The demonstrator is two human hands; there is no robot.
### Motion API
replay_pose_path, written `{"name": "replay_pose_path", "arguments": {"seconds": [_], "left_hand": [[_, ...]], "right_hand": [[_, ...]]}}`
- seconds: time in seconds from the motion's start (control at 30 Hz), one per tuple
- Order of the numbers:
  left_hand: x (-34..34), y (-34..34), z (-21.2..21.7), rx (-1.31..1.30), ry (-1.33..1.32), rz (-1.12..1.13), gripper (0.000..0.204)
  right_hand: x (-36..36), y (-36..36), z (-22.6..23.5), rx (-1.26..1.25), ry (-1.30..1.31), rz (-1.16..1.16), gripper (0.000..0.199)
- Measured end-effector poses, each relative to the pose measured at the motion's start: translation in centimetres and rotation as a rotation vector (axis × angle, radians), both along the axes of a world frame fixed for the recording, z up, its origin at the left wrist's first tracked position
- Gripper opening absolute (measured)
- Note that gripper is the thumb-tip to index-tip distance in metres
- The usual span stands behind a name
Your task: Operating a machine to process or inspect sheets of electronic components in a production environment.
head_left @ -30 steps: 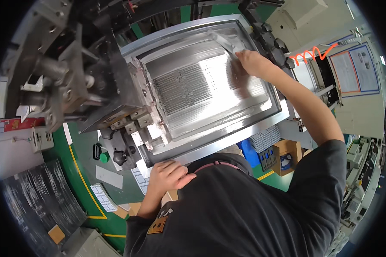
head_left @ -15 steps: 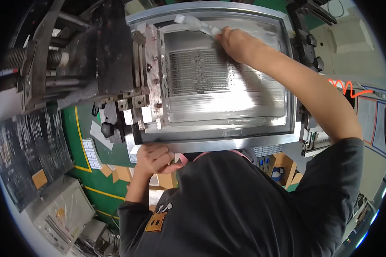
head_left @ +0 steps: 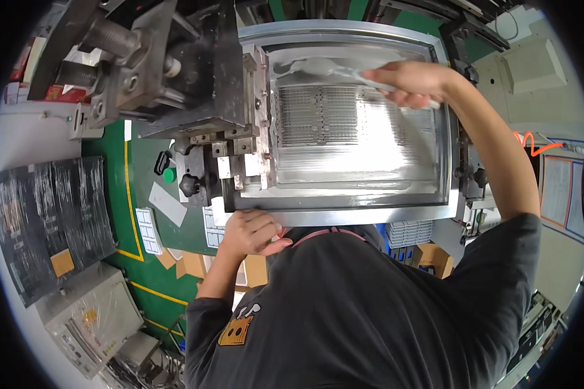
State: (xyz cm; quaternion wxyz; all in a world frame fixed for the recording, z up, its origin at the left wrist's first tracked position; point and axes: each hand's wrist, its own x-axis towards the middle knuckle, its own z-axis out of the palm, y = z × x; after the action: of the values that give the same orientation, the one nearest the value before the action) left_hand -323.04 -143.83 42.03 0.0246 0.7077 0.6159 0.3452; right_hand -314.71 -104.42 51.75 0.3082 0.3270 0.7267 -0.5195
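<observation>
Metal screen frame (head_left: 344, 217): landmark. Right hand (head_left: 409, 83) over its far edge, grip pinching pale cloth (head_left: 324, 67). Left hand (head_left: 253, 232), grip curled on near-left corner. Black machine head (head_left: 188, 84) left of frame; cardboard boxes (head_left: 428, 256) below.

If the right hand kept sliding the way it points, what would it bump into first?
The right hand points left along the shiny screen, holding a pale scraper. It would probably meet the frame's left edge first, then the dark machine block. Depth is unclear.
</observation>
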Motion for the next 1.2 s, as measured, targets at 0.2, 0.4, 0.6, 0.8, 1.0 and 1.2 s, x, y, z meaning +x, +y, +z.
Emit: {"name": "replay_pose_path", "arguments": {"seconds": [0.2, 0.4, 0.6, 0.8, 1.0, 1.2], "left_hand": [[-0.3, -0.5, 0.3, -0.042, -0.036, -0.051, 0.034], [-0.9, -0.2, 0.4, -0.032, -0.086, -0.135, 0.033], [-1.1, -0.2, 0.8, -0.053, -0.109, -0.181, 0.032], [-1.4, -0.3, 0.6, -0.048, -0.135, -0.205, 0.031], [-1.6, -0.5, 0.7, -0.054, -0.152, -0.232, 0.031], [-1.7, -0.4, 0.7, -0.049, -0.159, -0.246, 0.032]], "right_hand": [[8.1, -2.4, 2.9, 0.031, 0.123, -0.476, 0.046], [11.7, -7.9, 0.2, 0.327, 0.174, -0.839, 0.043], [14.8, -6.5, -7.0, 0.805, 0.201, -0.531, 0.047], [14.3, -7.8, -6.8, 1.073, 0.143, -0.441, 0.048], [14.5, -8.4, -8.0, 1.043, 0.307, -0.533, 0.044], [12.6, -8.6, -7.5, 1.098, 0.108, -0.491, 0.046]]}}
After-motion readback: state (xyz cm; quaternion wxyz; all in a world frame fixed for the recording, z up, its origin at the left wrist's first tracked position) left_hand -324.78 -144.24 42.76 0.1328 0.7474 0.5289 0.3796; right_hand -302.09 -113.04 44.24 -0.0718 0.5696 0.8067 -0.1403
